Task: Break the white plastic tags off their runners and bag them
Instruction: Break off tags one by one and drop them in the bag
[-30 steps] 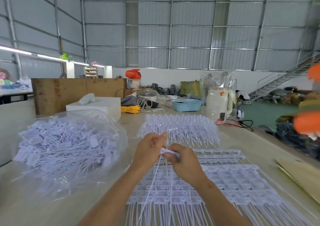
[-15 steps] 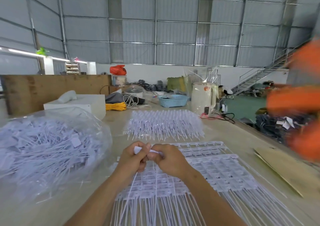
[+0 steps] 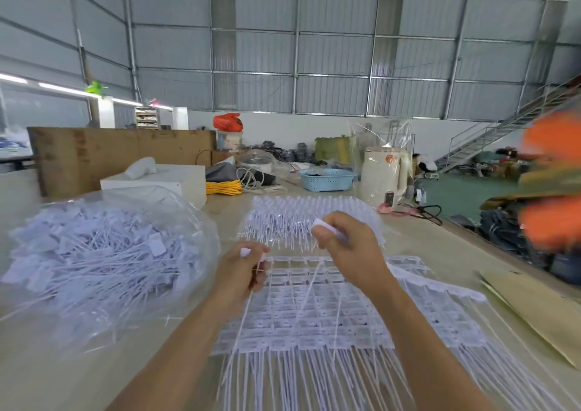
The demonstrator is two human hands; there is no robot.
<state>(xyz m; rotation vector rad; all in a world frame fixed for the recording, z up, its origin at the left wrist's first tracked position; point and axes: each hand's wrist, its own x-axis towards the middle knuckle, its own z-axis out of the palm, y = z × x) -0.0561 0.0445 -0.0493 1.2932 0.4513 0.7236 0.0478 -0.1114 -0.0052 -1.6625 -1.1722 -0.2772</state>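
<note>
Above the sheet of moulded tags [image 3: 330, 310] on the table [image 3: 78, 373], the left hand [image 3: 243, 272] pinched a few freed white tags [image 3: 251, 253] by their heads, tails dangling. The right hand [image 3: 349, 247] gripped more, raised beyond the sheet. Loose tails risked snagging the sheet and slipping free. Left of the sheet, a clear bag [image 3: 103, 263] bulged with loose tags.
</note>
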